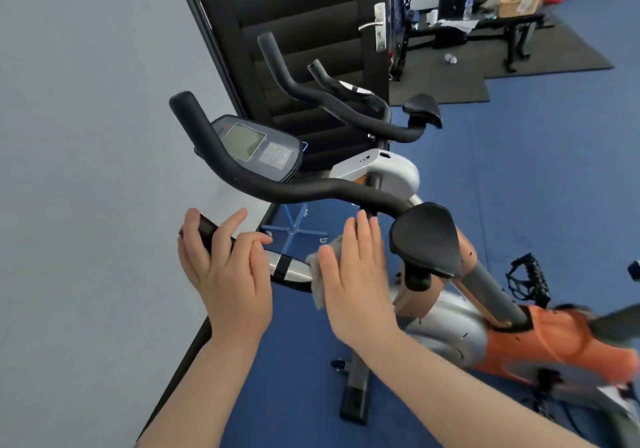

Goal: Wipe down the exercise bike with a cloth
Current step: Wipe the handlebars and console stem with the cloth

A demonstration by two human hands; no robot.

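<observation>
L hand (225,267) gripped the exercise bike (450,309) handlebar end (207,228); R hand (353,274), fingers straight, pressed cloth (317,274) onto bar.

Wall (69,136) tight at left; elbow pad (426,240) beside right hand (356,274).

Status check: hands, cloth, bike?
Left hand grips black handlebar end. Right hand flat, pressing grey cloth onto silver bar section. Nothing blocking.
</observation>
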